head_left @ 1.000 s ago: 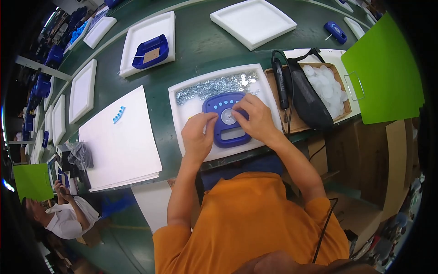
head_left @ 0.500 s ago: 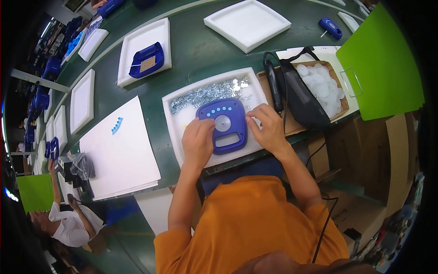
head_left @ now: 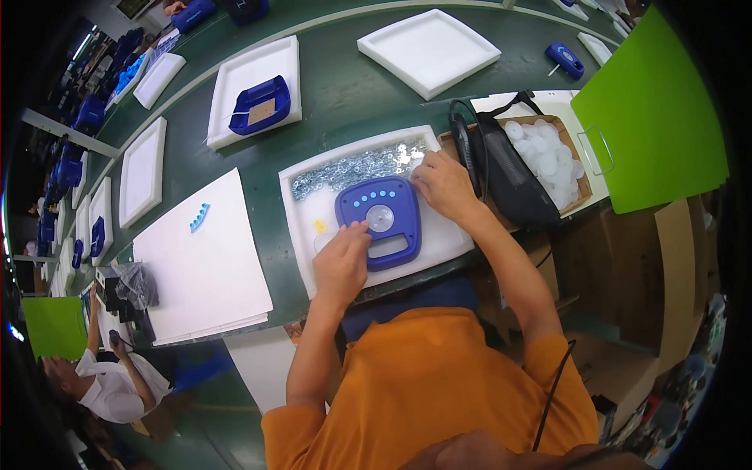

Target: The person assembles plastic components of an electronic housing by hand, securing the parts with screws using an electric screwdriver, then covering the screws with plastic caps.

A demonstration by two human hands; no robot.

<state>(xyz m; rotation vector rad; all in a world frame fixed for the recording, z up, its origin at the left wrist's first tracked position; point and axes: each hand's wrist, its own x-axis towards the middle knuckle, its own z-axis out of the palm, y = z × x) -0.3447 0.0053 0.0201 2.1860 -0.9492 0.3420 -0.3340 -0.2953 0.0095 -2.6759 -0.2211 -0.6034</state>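
Observation:
A blue plastic housing (head_left: 403,215) lies in a white foam tray (head_left: 301,262), with a row of light-blue dots, a clear round disc (head_left: 380,218) and a slot-shaped handle opening. My left hand (head_left: 342,262) has its fingers closed over the housing's left edge, fingertips beside the disc. At the upper right corner of the housing, my right hand (head_left: 446,186) is closed with fingertips together, next to the small metal washers (head_left: 352,166) spread along the tray's far side. What the right fingers hold, if anything, is hidden. A yellow spot (head_left: 319,225) shows left of the housing.
To the right sit a black mesh pouch (head_left: 513,168) and a carton of translucent discs (head_left: 548,160). White sheets (head_left: 204,266) with a blue strip (head_left: 200,218) lie left. Farther off, a foam tray (head_left: 218,117) holds a blue shell (head_left: 270,117). A person (head_left: 125,384) works at far left.
My right hand has moved up from the housing's right edge to its upper right corner, by the washers. The left hand has slid slightly down along the housing's left edge.

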